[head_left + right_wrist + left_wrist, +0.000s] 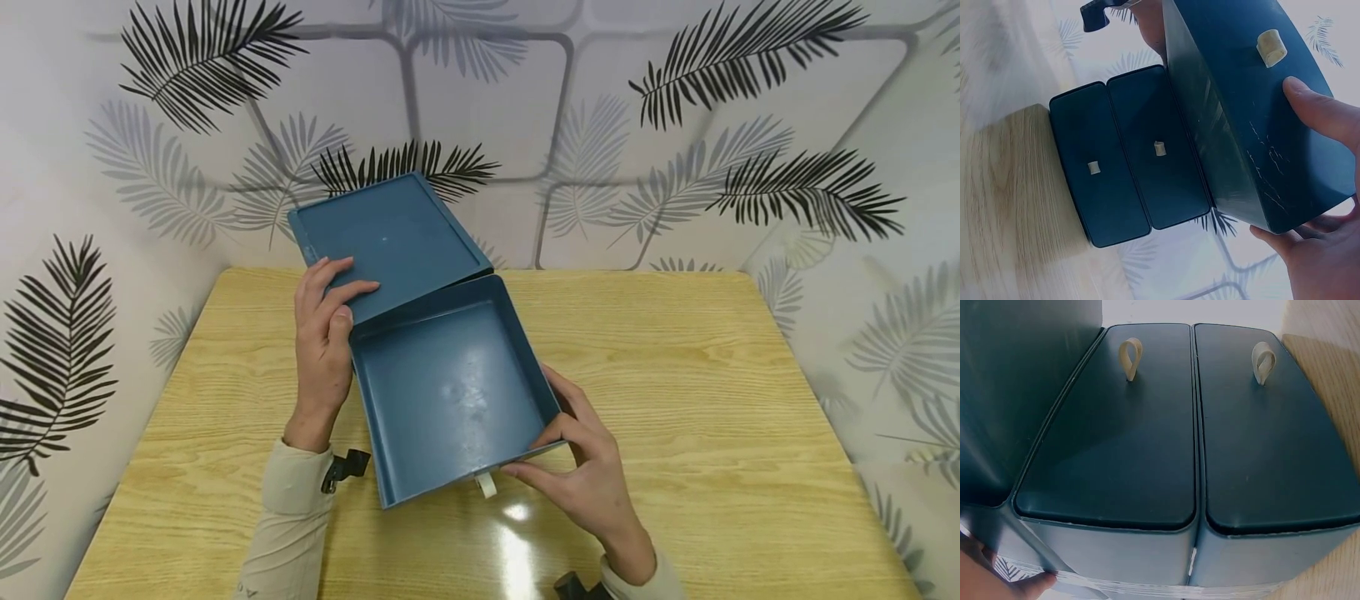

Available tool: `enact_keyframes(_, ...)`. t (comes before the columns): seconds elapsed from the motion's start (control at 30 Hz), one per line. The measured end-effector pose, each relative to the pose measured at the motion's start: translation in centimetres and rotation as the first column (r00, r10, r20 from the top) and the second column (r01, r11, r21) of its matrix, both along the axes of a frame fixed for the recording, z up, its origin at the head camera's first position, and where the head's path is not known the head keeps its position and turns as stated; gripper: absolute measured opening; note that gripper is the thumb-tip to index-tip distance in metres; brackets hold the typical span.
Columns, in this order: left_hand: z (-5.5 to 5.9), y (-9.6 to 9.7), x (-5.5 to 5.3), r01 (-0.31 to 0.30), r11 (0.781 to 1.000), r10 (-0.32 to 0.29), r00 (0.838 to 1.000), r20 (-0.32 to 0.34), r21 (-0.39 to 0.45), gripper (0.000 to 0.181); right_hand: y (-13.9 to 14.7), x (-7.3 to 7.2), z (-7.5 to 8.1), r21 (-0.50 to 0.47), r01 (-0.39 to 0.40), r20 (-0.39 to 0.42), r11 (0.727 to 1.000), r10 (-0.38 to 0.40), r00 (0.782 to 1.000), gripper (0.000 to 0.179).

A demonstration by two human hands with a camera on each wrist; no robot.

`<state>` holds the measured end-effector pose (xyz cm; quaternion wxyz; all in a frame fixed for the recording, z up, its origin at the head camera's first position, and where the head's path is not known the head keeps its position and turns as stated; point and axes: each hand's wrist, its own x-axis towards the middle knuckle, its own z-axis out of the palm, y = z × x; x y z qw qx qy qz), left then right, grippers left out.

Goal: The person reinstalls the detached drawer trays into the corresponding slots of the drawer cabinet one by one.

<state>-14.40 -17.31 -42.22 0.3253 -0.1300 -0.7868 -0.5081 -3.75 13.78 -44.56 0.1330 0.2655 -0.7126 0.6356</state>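
Note:
A blue drawer cabinet (390,237) stands toward the back of the table, its top drawer (420,417) pulled far out and nothing lying inside. My right hand (592,475) grips that drawer at its front right corner, the thumb against the front panel and one finger over the rim. On the cabinet's left top edge rests my left hand (322,342), with fingers stretched over the top and the thumb near the drawer's back left corner. Two lower drawers, a middle one (1141,125) and a bottom one (1097,206), are closed. A pale loop tab (486,485) sticks out of the pulled drawer's front.
The wood-grain table (697,417) extends to both sides of the cabinet. Behind it rises a wall (480,108) covered with leaf-patterned sheeting. Black wrist mounts (347,468) sit at both cuffs.

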Motion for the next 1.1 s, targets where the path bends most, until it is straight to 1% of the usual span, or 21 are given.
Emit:
enact_keyframes(0.2,-0.1,-0.1,0.0,0.001,1.0,-0.001,1.0,0.002,-0.003,0.04,-0.2,-0.2,0.0,-0.006,-0.007,-0.004,1.0,0.007,1.0,0.042)
enact_keyframes(0.37,0.0,-0.1,0.0,0.007,1.0,-0.007,1.0,0.005,-0.002,0.04,0.0,-0.6,-0.2,-0.016,-0.03,-0.021,0.999,0.03,0.999,0.042)
enact_keyframes(0.5,0.0,-0.1,0.0,0.013,1.0,-0.013,1.0,0.006,0.001,0.04,0.2,-1.0,-0.3,-0.018,-0.041,-0.008,0.999,0.041,0.999,0.04)
enact_keyframes(0.63,0.0,-0.1,0.0,0.012,1.0,-0.012,1.0,0.004,0.004,0.04,0.3,-1.3,-0.2,-0.022,-0.045,0.006,0.999,0.045,0.999,0.042)
enact_keyframes(0.77,0.0,-0.1,0.0,0.008,1.0,-0.008,1.0,0.004,0.006,0.04,0.3,-1.5,-0.1,-0.022,-0.032,0.014,0.999,0.032,0.999,0.044)
enact_keyframes(0.9,0.1,-0.1,0.0,0.004,1.0,-0.004,1.0,0.008,0.006,0.04,0.2,-1.7,0.0,-0.015,0.003,0.029,1.0,-0.002,1.0,0.045)
enact_keyframes(1.1,0.1,0.0,0.0,0.001,1.0,-0.001,1.0,0.015,0.007,0.04,0.0,-1.7,0.1,-0.008,0.046,0.077,0.999,-0.046,0.996,0.047)
